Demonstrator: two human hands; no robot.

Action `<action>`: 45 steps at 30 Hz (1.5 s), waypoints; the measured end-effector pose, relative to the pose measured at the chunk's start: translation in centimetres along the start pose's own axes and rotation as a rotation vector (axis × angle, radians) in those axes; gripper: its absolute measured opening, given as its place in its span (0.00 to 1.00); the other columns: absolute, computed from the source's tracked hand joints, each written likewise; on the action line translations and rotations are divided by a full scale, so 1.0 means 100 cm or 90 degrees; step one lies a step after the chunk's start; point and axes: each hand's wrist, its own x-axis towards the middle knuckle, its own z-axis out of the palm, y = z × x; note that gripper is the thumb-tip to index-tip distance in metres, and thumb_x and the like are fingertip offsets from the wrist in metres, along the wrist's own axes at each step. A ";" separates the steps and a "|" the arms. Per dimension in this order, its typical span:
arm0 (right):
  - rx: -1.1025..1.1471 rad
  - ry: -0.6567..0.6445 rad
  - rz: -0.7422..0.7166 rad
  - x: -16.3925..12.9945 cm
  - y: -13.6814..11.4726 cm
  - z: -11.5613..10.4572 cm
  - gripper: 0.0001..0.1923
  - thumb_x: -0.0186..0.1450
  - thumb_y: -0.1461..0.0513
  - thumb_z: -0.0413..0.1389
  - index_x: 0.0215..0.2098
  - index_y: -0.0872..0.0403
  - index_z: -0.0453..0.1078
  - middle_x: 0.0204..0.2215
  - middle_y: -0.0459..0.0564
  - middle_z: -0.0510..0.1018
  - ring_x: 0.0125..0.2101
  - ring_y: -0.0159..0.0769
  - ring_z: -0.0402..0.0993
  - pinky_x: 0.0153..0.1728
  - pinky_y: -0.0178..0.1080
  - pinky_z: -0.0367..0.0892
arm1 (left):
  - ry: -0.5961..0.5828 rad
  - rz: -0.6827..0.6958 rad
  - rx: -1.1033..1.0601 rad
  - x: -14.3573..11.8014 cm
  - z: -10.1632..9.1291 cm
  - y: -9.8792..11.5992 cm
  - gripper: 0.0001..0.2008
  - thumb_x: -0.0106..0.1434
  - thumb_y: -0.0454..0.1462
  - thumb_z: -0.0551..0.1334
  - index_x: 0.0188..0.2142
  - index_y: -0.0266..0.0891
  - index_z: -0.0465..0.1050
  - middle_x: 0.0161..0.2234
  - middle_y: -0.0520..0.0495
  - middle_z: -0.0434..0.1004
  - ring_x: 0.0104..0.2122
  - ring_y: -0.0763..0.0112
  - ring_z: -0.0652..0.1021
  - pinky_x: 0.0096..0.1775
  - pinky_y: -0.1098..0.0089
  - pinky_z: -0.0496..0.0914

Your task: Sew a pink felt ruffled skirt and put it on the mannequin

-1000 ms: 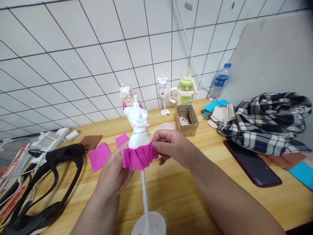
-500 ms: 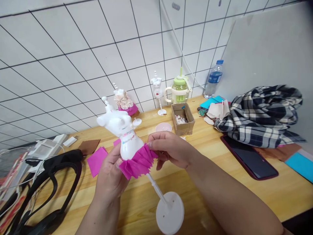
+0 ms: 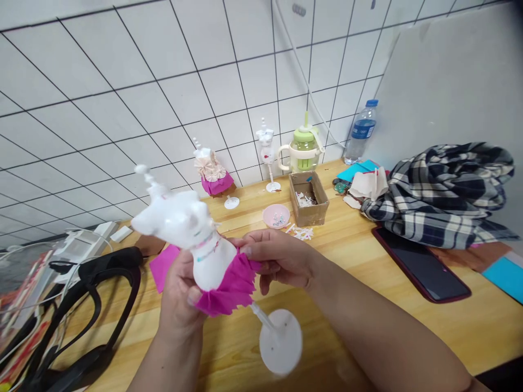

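Note:
A small white dress-form mannequin [image 3: 210, 269] leans to the left in front of me, its round base [image 3: 281, 348] toward the lower right. Pleated magenta paper [image 3: 231, 286] wraps its hips like a short skirt. My left hand [image 3: 182, 294] is closed at the left side of the hips, its thumb on the paper's edge. On the other side, my right hand [image 3: 281, 258] pinches the paper's right end between thumb and fingers. Behind my left hand lies a flat magenta sheet [image 3: 162, 267], partly hidden.
Two more mannequins stand at the wall, one dressed [image 3: 212, 169] and one bare [image 3: 267, 147]. A pink dish [image 3: 276, 216], cardboard box [image 3: 309, 209], green-lidded cup [image 3: 304, 147] and bottle [image 3: 362, 130] are behind. Phone [image 3: 423, 264] and plaid cloth [image 3: 445, 190] lie right; black headgear [image 3: 96, 283] left.
The mannequin's top has tipped further left and toward me, and its base has shifted slightly up. The pink dish shows more. Both hands keep hold.

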 end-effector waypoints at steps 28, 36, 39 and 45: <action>-0.775 0.367 -0.615 -0.008 0.001 0.021 0.05 0.61 0.64 0.59 0.37 0.53 0.69 0.33 0.47 0.75 0.37 0.36 0.69 0.40 0.40 0.63 | 0.088 0.208 0.194 0.008 0.002 -0.006 0.25 0.55 0.32 0.71 0.51 0.44 0.70 0.44 0.47 0.78 0.38 0.71 0.82 0.33 0.80 0.77; -0.815 0.347 -0.596 -0.009 -0.001 0.016 0.02 0.61 0.65 0.59 0.31 0.53 0.70 0.29 0.45 0.77 0.33 0.35 0.70 0.37 0.40 0.61 | 0.065 0.251 0.235 0.009 0.000 -0.005 0.23 0.55 0.30 0.70 0.50 0.43 0.70 0.42 0.47 0.79 0.39 0.70 0.82 0.34 0.80 0.78; -0.830 0.332 -0.571 -0.012 -0.005 0.016 0.02 0.61 0.65 0.59 0.33 0.53 0.72 0.31 0.46 0.78 0.34 0.35 0.71 0.39 0.41 0.62 | 0.059 0.258 0.239 0.010 -0.001 -0.006 0.21 0.56 0.30 0.69 0.49 0.41 0.71 0.43 0.45 0.80 0.40 0.68 0.82 0.37 0.75 0.79; -0.830 0.302 -0.580 -0.015 -0.007 0.020 0.07 0.62 0.59 0.60 0.37 0.52 0.72 0.33 0.47 0.78 0.36 0.37 0.72 0.41 0.42 0.64 | 0.062 0.256 0.244 0.008 -0.001 -0.005 0.22 0.55 0.31 0.70 0.49 0.40 0.71 0.44 0.44 0.80 0.42 0.67 0.82 0.39 0.75 0.79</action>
